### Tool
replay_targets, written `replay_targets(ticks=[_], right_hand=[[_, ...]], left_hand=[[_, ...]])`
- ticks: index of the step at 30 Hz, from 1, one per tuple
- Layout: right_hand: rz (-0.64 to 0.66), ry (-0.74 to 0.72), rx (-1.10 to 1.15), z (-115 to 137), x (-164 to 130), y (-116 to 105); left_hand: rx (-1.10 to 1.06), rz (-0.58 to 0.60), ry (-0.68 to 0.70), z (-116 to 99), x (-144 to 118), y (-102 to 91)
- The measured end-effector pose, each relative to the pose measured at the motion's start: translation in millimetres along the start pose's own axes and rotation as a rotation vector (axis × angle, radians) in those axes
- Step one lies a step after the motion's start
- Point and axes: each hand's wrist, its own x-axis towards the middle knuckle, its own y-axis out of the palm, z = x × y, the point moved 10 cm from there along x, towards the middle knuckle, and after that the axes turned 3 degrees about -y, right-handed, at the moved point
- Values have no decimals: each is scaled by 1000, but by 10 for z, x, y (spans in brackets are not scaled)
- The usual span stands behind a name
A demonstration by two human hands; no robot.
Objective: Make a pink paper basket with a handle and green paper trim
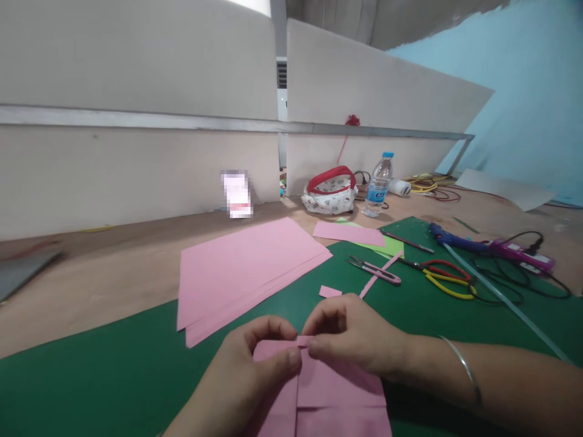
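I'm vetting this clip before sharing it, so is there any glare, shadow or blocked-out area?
In the head view, glare whitens the top edge above the left partition panel; in the head view, a pixelated patch masks something before that panel; in the head view, shadow darkens the folded pink paper below the right hand.

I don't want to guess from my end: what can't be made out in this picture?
All in the head view:
Folded pink paper: near end cut off by the bottom edge.
Left hand and right hand: some fingers hidden by the hands themselves and the paper.
Bottle: label print too small.
Upright thing: blurred by pixelation.
Grey slab: cut off by the left edge.
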Motion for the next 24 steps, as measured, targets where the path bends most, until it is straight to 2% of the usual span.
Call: replay_targets(ticks=[7, 13, 16, 20, 24], right_hand=[[-35, 16, 104, -12, 32, -59], [7, 3, 99, -21, 51, 14], [0, 0, 72, -18, 37, 22], [18, -20, 46, 14, 10, 61], [17, -16, 17, 18, -7, 80]], left_hand=[[195, -29, 42, -61, 98, -136], [210, 68, 45, -50, 153, -62], [212, 77, 53, -66, 169, -74], [213, 109, -12, -18, 193, -43], [308, 67, -15, -44, 168, -14]])
